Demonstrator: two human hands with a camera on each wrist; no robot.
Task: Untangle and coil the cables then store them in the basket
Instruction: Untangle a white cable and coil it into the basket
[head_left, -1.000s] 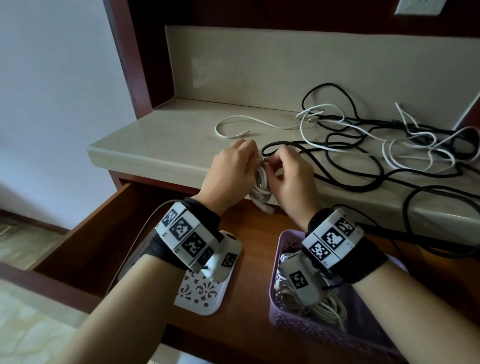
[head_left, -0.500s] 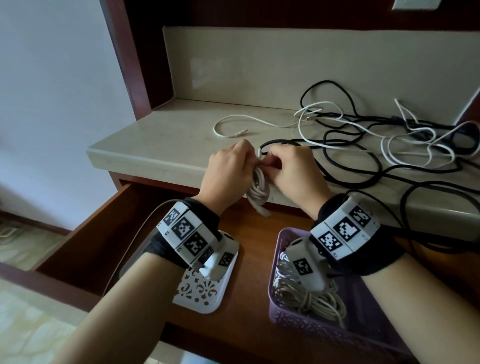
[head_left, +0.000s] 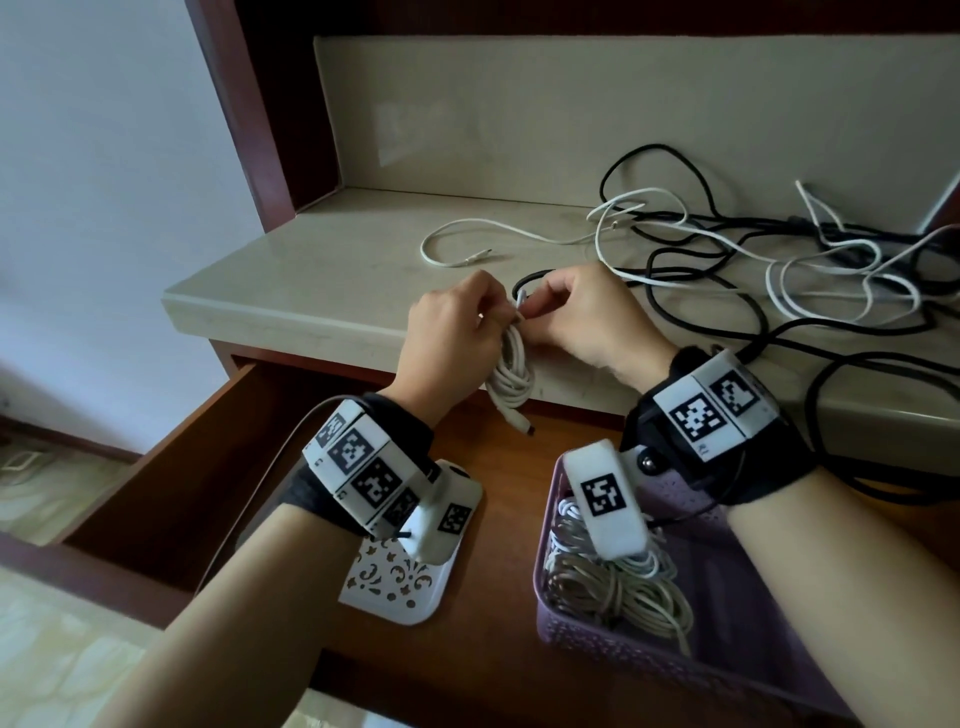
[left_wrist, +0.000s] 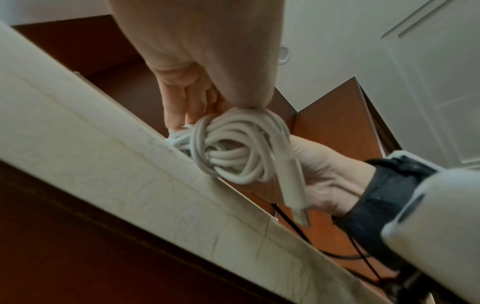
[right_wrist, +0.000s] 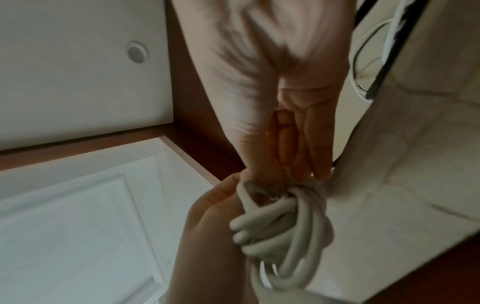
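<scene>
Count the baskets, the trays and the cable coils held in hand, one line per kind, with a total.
Purple basket: 1
White patterned tray: 1
White cable coil, held by the left hand and the right hand: 1
Total: 3

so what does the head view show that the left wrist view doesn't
Only the head view shows the purple plastic basket with coiled pale cables inside it, the white perforated tray, the open wooden drawer, and the tangle of black and white cables on the beige stone counter. Only the left wrist view shows the coil's rounded loops from below and its white connector plug hanging down. Both show the left hand and right hand gripping the white coiled cable at the counter edge.
</scene>
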